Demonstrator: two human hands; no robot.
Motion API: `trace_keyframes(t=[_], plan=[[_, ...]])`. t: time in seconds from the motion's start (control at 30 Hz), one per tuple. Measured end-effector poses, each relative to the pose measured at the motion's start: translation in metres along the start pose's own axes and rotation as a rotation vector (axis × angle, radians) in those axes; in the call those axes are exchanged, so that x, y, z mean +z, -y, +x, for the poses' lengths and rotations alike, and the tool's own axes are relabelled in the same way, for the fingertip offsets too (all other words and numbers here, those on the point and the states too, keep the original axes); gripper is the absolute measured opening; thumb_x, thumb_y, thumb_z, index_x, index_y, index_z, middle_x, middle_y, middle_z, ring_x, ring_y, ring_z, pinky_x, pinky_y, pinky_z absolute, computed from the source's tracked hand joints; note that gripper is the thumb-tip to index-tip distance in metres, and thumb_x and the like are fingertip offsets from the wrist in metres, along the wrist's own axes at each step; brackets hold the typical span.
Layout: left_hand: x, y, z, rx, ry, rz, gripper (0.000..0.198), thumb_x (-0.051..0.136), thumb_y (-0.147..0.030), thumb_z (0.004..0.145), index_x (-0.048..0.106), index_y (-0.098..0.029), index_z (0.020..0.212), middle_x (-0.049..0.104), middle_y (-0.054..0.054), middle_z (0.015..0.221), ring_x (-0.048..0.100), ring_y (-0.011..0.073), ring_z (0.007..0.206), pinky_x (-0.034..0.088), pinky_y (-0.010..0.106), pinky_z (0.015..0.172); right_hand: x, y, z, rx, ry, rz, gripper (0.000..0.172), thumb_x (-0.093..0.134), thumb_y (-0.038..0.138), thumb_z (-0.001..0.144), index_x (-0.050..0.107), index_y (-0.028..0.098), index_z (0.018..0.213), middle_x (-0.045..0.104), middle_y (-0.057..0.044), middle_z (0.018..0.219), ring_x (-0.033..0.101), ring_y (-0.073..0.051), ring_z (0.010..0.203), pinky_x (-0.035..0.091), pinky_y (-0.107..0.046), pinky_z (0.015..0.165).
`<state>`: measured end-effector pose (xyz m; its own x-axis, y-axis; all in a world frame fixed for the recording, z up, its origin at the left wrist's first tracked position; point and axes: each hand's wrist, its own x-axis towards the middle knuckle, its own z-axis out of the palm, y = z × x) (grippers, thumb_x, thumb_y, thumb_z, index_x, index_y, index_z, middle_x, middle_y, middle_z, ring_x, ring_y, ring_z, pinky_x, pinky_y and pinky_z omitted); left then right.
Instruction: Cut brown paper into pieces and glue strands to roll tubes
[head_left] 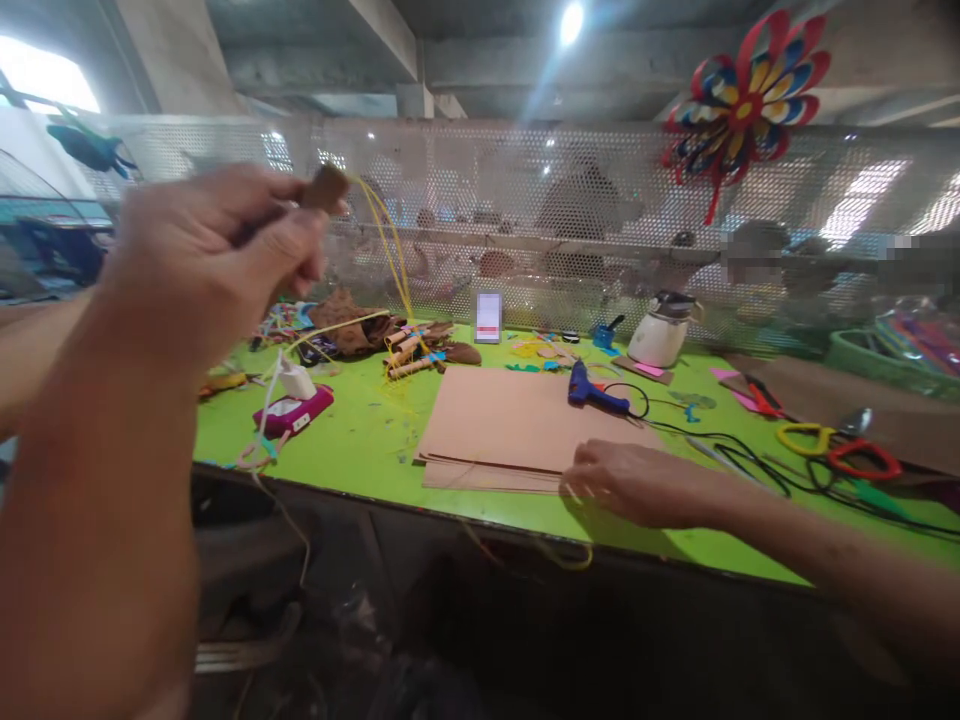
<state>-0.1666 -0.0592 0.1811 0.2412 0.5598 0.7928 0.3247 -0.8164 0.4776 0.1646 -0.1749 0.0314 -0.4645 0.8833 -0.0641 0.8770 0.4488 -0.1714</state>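
Observation:
My left hand [217,260] is raised close to the camera, fingers pinched round a small brown piece [328,187]. Thin yellow strands [390,250] trail from that piece down to the green table [352,440]. My right hand [637,482] rests palm down at the near right corner of a stack of brown cardboard sheets [510,425], its fingers curled onto the edge; I cannot make out anything in them.
A blue glue gun [592,390] with a black cord lies behind the cardboard. Scissors with yellow and red handles [840,450] lie at the right. A white kettle [664,330], a phone [488,316], brown craft pieces [412,350] and a mesh screen [525,200] stand behind.

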Motion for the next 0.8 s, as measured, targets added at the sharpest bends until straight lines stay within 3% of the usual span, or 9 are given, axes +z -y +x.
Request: trace_keyframes(t=[0.17, 0.33, 0.43, 0.5, 0.57, 0.6, 0.63, 0.7, 0.8], plan=[[0.006, -0.017, 0.014, -0.034, -0.084, 0.010, 0.027, 0.055, -0.022, 0.088, 0.063, -0.007, 0.108, 0.055, -0.009, 0.057, 0.044, -0.0049, 0.051, 0.035, 0.002, 0.053, 0.030, -0.007, 0.004, 0.005, -0.009, -0.142, 0.020, 0.043, 0.017, 0.091, 0.063, 0.018, 0.088, 0.057, -0.009, 0.085, 0.053, -0.018, 0.072, 0.035, -0.028, 0.063], [0.025, -0.018, 0.017, 0.053, -0.091, 0.009, 0.024, 0.053, -0.014, 0.087, 0.064, -0.001, 0.104, 0.052, -0.008, 0.057, 0.042, -0.0064, 0.054, 0.035, 0.006, 0.058, 0.018, -0.011, 0.016, 0.077, -0.136, 0.000, 0.023, 0.046, 0.028, 0.092, 0.059, 0.016, 0.077, 0.057, -0.007, 0.081, 0.052, -0.015, 0.070, 0.036, -0.026, 0.063], [0.031, -0.010, 0.021, 0.138, -0.032, 0.005, 0.020, 0.059, -0.014, 0.083, 0.068, -0.005, 0.098, 0.052, -0.005, 0.055, 0.042, -0.0021, 0.046, 0.039, 0.010, 0.050, 0.012, 0.014, 0.011, 0.102, -0.281, 0.086, 0.021, 0.049, 0.026, 0.089, 0.060, 0.015, 0.075, 0.059, -0.006, 0.076, 0.051, -0.015, 0.066, 0.036, -0.026, 0.061], [0.036, -0.006, 0.019, 0.145, 0.042, -0.039, 0.020, 0.059, -0.016, 0.082, 0.069, -0.007, 0.097, 0.053, -0.003, 0.056, 0.043, 0.0010, 0.046, 0.041, 0.014, 0.049, 0.028, 0.041, 0.003, -0.027, -0.249, 0.235, 0.025, 0.047, 0.027, 0.091, 0.061, 0.017, 0.072, 0.058, -0.004, 0.069, 0.051, -0.014, 0.065, 0.038, -0.025, 0.063], [0.042, -0.004, 0.013, 0.141, 0.106, -0.090, 0.019, 0.060, -0.018, 0.082, 0.068, -0.008, 0.096, 0.053, -0.003, 0.057, 0.045, 0.0027, 0.048, 0.040, 0.016, 0.048, 0.070, 0.069, -0.002, -0.214, -0.010, 0.440, 0.022, 0.055, 0.036, 0.087, 0.066, 0.018, 0.082, 0.063, -0.004, 0.074, 0.058, -0.016, 0.077, 0.043, -0.026, 0.074], [0.046, -0.003, 0.009, 0.135, 0.134, -0.106, 0.018, 0.060, -0.020, 0.082, 0.068, -0.009, 0.095, 0.053, -0.002, 0.058, 0.046, 0.0033, 0.049, 0.040, 0.016, 0.048, 0.098, 0.080, 0.000, -0.199, 0.056, 0.522, 0.028, 0.061, 0.042, 0.082, 0.068, 0.017, 0.093, 0.066, -0.007, 0.087, 0.060, -0.019, 0.089, 0.044, -0.028, 0.082], [0.050, -0.001, 0.004, 0.129, 0.164, -0.112, 0.017, 0.060, -0.021, 0.083, 0.067, -0.011, 0.095, 0.054, -0.002, 0.059, 0.046, 0.0037, 0.050, 0.039, 0.016, 0.047, 0.131, 0.089, 0.005, -0.094, 0.083, 0.586, 0.047, 0.065, 0.047, 0.077, 0.064, 0.016, 0.113, 0.063, -0.012, 0.112, 0.057, -0.023, 0.106, 0.042, -0.031, 0.092], [0.061, 0.004, -0.005, 0.109, 0.234, -0.115, 0.017, 0.059, -0.024, 0.084, 0.066, -0.013, 0.095, 0.054, -0.003, 0.059, 0.047, 0.0044, 0.050, 0.038, 0.017, 0.047, 0.201, 0.103, 0.026, 0.216, 0.144, 0.680, 0.085, 0.068, 0.051, 0.071, 0.039, 0.014, 0.142, 0.035, -0.018, 0.148, 0.037, -0.030, 0.133, 0.032, -0.038, 0.106], [0.083, 0.016, -0.018, 0.076, 0.351, -0.126, 0.018, 0.056, -0.026, 0.085, 0.065, -0.014, 0.095, 0.055, -0.003, 0.059, 0.047, 0.0057, 0.050, 0.040, 0.019, 0.048, 0.287, 0.121, 0.064, 0.469, 0.236, 0.743, 0.101, 0.071, 0.048, 0.067, 0.024, 0.012, 0.148, 0.014, -0.019, 0.155, 0.016, -0.032, 0.142, 0.022, -0.041, 0.112]])
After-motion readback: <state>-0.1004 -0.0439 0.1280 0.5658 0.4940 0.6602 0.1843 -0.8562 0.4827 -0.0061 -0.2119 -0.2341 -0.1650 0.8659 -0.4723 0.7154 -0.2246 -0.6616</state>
